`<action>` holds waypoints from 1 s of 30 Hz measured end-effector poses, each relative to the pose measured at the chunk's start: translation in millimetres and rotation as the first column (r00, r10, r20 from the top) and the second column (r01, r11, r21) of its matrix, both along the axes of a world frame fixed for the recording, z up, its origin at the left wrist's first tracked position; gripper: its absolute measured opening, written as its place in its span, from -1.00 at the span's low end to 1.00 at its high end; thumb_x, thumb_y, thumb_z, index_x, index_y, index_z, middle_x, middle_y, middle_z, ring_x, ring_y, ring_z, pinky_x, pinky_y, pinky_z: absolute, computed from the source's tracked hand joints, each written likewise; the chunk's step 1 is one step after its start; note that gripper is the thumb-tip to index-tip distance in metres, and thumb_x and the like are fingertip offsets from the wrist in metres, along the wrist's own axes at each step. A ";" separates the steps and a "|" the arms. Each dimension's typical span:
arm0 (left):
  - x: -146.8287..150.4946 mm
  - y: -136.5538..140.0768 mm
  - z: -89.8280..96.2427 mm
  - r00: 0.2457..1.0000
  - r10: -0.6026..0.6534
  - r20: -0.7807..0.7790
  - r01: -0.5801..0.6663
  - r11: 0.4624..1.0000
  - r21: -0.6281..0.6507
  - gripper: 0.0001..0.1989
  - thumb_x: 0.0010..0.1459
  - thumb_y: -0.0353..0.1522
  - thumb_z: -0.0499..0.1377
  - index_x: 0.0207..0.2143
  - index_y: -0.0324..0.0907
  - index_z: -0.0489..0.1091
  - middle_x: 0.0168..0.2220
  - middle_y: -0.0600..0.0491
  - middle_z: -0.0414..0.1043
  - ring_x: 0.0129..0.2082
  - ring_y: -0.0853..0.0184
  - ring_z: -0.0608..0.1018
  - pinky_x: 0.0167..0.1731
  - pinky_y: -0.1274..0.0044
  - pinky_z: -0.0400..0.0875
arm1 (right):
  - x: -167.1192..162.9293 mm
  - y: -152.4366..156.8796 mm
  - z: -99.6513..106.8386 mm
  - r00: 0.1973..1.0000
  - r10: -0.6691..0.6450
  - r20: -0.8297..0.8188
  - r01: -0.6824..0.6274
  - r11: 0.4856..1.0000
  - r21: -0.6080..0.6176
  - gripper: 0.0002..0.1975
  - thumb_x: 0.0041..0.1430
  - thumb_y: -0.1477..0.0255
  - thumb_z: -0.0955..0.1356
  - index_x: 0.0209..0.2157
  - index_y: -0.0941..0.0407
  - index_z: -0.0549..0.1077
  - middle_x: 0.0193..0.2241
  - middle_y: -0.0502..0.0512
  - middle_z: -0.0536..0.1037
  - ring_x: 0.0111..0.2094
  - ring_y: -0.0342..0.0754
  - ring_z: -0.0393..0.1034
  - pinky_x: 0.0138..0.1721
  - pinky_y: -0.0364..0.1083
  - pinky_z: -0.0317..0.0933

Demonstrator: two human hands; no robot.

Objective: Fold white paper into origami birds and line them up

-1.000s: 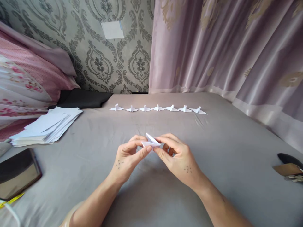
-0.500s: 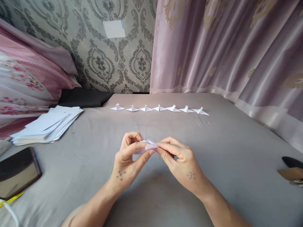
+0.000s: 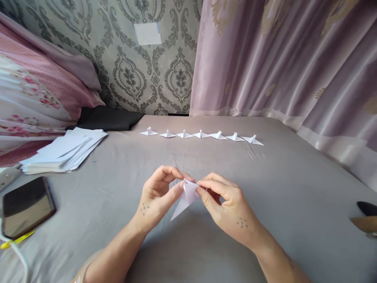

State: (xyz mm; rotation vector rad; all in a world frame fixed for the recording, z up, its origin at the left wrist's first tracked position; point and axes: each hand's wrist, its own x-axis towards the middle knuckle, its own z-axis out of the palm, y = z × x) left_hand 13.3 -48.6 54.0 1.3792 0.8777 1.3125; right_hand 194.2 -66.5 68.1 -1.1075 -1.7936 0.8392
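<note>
A folded white origami paper point(image 3: 187, 197) is held above the grey-covered surface, one long pointed flap hanging down to the lower left. My left hand point(image 3: 160, 194) pinches its upper left part between thumb and fingers. On the other side, my right hand point(image 3: 225, 196) grips the right corner with thumb and index finger. The undersides of the fingers and the far side of the paper are hidden. Beyond my hands, several small folded paper birds point(image 3: 200, 134) stand in a row.
At the left lies a stack of white paper sheets point(image 3: 66, 151), with a phone point(image 3: 28, 206), a yellow object point(image 3: 18, 239) and a white cable point(image 3: 22, 259) nearer me. A black cloth point(image 3: 110, 119) lies behind the stack. Near the right edge is a brown-and-black object point(image 3: 365, 223).
The folded paper has turned, and a pointed flap now hangs toward me at the lower left. My left thumb has shifted up along it. The camera view has moved slightly left.
</note>
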 end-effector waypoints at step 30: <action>3.1 3.2 -1.1 0.979 -0.104 0.176 0.149 0.952 -0.268 -0.93 0.02 -0.34 0.30 -0.48 -0.12 0.58 -0.44 0.04 0.47 -0.46 0.37 0.44 -0.48 0.55 0.32 | 1.0 -1.0 3.7 0.999 -0.013 0.044 0.013 1.000 -0.008 -0.80 0.26 0.42 0.26 -0.43 0.08 0.46 -0.49 -0.02 0.37 -0.52 -0.19 0.20 -0.52 -0.16 0.14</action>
